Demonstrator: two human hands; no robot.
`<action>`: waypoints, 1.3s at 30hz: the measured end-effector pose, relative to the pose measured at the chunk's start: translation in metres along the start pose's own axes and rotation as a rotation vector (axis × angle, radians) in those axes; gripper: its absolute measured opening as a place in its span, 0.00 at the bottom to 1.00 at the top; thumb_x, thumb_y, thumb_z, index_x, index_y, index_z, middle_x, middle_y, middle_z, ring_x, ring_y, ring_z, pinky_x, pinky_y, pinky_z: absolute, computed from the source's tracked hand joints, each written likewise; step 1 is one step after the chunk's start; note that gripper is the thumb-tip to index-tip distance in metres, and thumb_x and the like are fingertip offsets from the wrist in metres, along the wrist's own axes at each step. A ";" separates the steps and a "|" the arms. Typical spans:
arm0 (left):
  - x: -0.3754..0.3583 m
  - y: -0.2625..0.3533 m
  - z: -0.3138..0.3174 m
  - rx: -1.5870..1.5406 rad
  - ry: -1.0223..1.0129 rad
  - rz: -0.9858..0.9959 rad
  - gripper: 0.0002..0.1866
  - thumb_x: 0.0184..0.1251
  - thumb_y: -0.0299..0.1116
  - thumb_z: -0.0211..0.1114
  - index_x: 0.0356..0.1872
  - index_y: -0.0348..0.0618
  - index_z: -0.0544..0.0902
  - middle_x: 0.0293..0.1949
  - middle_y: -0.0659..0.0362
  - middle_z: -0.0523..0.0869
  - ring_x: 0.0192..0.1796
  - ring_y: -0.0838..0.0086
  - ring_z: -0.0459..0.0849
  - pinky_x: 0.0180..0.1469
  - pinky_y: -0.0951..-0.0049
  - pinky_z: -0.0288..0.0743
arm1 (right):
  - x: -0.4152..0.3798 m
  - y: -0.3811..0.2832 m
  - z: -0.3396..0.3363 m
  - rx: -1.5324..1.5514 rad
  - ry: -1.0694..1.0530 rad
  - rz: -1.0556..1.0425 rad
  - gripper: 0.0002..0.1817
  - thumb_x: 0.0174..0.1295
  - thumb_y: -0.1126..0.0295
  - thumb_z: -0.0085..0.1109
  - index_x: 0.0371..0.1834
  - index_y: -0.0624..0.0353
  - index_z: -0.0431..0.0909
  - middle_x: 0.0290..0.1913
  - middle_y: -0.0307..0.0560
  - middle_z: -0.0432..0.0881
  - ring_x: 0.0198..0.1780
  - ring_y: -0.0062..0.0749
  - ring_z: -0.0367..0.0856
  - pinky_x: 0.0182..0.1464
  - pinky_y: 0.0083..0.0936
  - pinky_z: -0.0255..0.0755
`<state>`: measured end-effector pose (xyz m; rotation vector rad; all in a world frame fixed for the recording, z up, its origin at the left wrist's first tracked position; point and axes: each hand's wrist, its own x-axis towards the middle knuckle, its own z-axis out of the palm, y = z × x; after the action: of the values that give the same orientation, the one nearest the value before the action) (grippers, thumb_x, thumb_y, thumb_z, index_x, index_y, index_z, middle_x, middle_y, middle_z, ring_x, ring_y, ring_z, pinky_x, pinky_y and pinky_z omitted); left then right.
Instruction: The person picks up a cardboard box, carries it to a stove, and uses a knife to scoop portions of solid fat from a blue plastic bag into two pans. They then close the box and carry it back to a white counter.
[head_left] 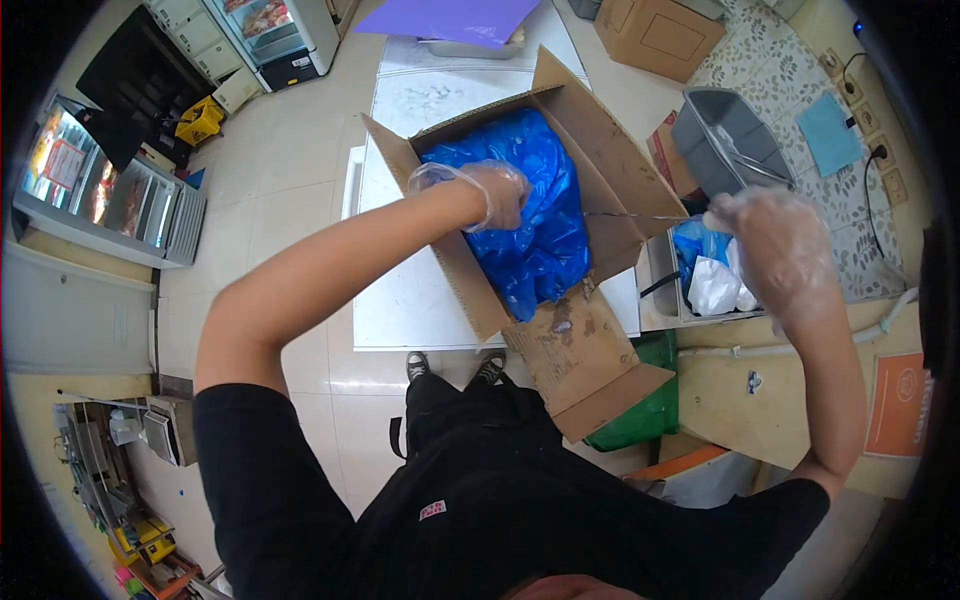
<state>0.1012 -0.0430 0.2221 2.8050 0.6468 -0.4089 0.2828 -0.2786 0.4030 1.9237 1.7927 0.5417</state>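
An open cardboard box (610, 150) sits on the white work surface, its flaps spread out. Inside it lies a crumpled blue plastic bag (540, 200), which fills most of the box. My left hand (500, 195), in a clear plastic glove, is curled closed at the bag's upper middle; its fingertips are partly hidden. Off to the right of the box, my right hand (785, 245), also in a clear glove, is closed on a thin strand (640, 215). That strand runs taut across the box's right side toward the bag; its far end cannot be made out.
Right of the box stand a grey bin (735, 140) and a tray (655, 270) with blue and white plastic. A green bin (640, 400) is below the front flap. A purple sheet (450, 20) and another cardboard box (660, 38) lie beyond. Display fridges (110, 190) line the left.
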 end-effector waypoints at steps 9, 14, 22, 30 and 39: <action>0.071 -0.007 -0.009 0.564 -0.091 0.660 0.17 0.59 0.34 0.67 0.51 0.62 0.86 0.52 0.57 0.79 0.49 0.59 0.84 0.50 0.58 0.81 | -0.131 0.006 0.080 0.589 0.460 0.205 0.21 0.57 0.85 0.62 0.53 0.52 0.82 0.40 0.53 0.85 0.42 0.51 0.85 0.46 0.40 0.77; 0.101 0.004 -0.012 0.653 -0.234 0.806 0.13 0.61 0.35 0.66 0.47 0.61 0.87 0.52 0.58 0.79 0.51 0.62 0.82 0.50 0.58 0.80 | -0.213 -0.023 0.125 0.926 0.136 0.601 0.23 0.60 0.81 0.60 0.60 0.56 0.79 0.47 0.59 0.84 0.48 0.59 0.83 0.51 0.39 0.76; 0.085 0.011 -0.026 0.608 -0.300 0.824 0.15 0.52 0.40 0.72 0.43 0.58 0.87 0.50 0.59 0.79 0.58 0.59 0.78 0.54 0.52 0.77 | -0.278 -0.087 0.146 1.274 -0.154 0.992 0.22 0.63 0.78 0.57 0.62 0.61 0.77 0.51 0.66 0.82 0.55 0.55 0.82 0.58 0.40 0.72; 0.115 0.007 -0.022 0.534 -0.102 0.967 0.10 0.62 0.37 0.65 0.45 0.53 0.84 0.43 0.55 0.83 0.51 0.55 0.83 0.52 0.54 0.79 | -0.286 -0.106 0.149 1.264 -0.113 0.961 0.21 0.63 0.78 0.58 0.61 0.63 0.76 0.45 0.59 0.82 0.47 0.45 0.80 0.56 0.34 0.71; 0.181 0.091 0.041 0.249 0.260 0.835 0.16 0.60 0.29 0.61 0.50 0.47 0.84 0.44 0.51 0.85 0.51 0.55 0.85 0.55 0.54 0.80 | -0.301 -0.105 0.115 1.287 0.068 1.079 0.16 0.67 0.75 0.58 0.57 0.69 0.76 0.44 0.47 0.81 0.44 0.29 0.75 0.51 0.28 0.70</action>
<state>0.2898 -0.0635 0.1403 3.0483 -0.5904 0.0470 0.2391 -0.5801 0.2545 3.7422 0.9118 -0.4607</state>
